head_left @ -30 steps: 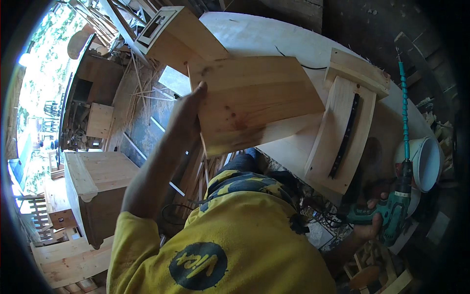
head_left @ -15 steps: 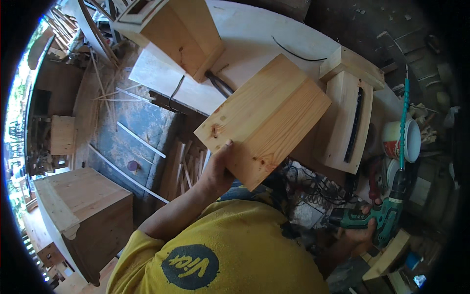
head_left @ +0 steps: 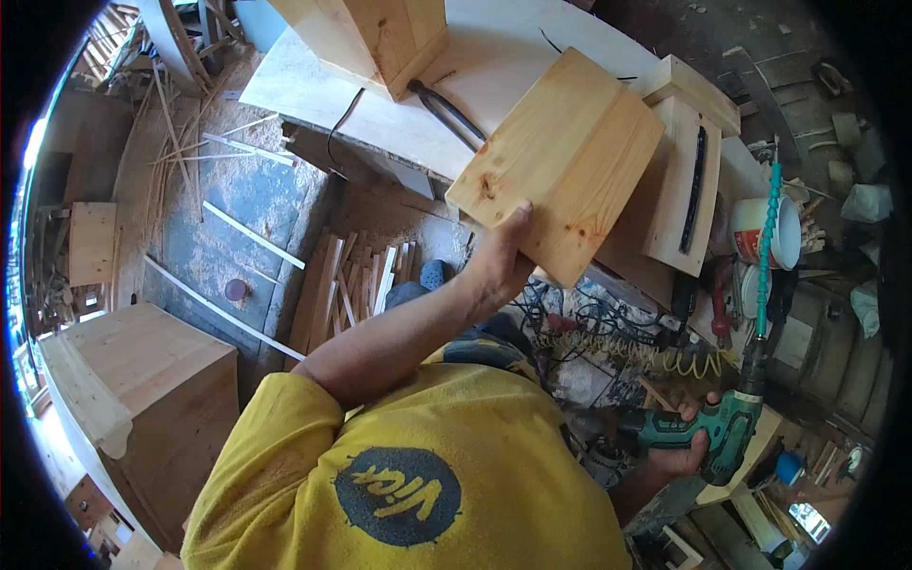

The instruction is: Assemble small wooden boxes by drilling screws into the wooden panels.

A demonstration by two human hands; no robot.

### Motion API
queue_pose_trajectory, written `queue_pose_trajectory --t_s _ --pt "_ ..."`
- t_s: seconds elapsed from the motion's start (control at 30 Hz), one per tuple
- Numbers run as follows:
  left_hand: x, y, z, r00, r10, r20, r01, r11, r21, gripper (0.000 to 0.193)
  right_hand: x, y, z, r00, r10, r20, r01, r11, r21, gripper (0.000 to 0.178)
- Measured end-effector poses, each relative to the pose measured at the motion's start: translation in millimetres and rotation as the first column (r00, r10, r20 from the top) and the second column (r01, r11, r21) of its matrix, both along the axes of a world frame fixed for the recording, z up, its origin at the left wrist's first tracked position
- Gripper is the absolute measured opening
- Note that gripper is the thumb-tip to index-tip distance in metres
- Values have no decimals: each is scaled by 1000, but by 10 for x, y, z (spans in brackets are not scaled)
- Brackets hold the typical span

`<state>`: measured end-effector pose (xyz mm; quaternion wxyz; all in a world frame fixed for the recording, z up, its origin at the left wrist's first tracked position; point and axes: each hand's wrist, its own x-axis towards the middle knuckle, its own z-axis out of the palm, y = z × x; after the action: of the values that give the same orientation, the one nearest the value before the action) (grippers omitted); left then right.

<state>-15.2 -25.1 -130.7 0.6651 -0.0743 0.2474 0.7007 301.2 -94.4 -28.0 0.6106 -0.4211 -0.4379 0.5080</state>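
The near edge of a wooden board (head_left: 570, 161) is gripped by the left hand (head_left: 499, 256), with the thumb laid on top and the fingers hidden beneath; the handle of a green drill (head_left: 727, 432) is gripped by the right hand (head_left: 679, 451), its fingers wrapped around it; the board is held tilted in the middle of the scene, over the near edge of a pale bench (head_left: 323, 76); the drill is held low on the right, and is fitted with a long teal shaft (head_left: 769, 233) that is pointed toward the far side.

Just left of the board, pincers (head_left: 446, 109) are laid on the bench, near a tall wooden box (head_left: 394, 43); to the board's right, a wooden piece (head_left: 670, 180) is seen with a black strip (head_left: 694, 190) fixed along it; farther right, a white bucket (head_left: 785, 233) is partly crossed by the shaft; near the drill, a yellow coiled hose (head_left: 665, 359) is seen; on the near left, a wooden cabinet (head_left: 157, 370) is placed, with thin strips (head_left: 252, 236) scattered beyond it.
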Motion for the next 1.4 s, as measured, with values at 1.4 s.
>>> queue_pose_trajectory --t_s 1.4 --pt "-114 147 -1572 -905 124 -407 292 877 -381 74 55 -1406 -460 922 118 369 -19 965 -263 54"
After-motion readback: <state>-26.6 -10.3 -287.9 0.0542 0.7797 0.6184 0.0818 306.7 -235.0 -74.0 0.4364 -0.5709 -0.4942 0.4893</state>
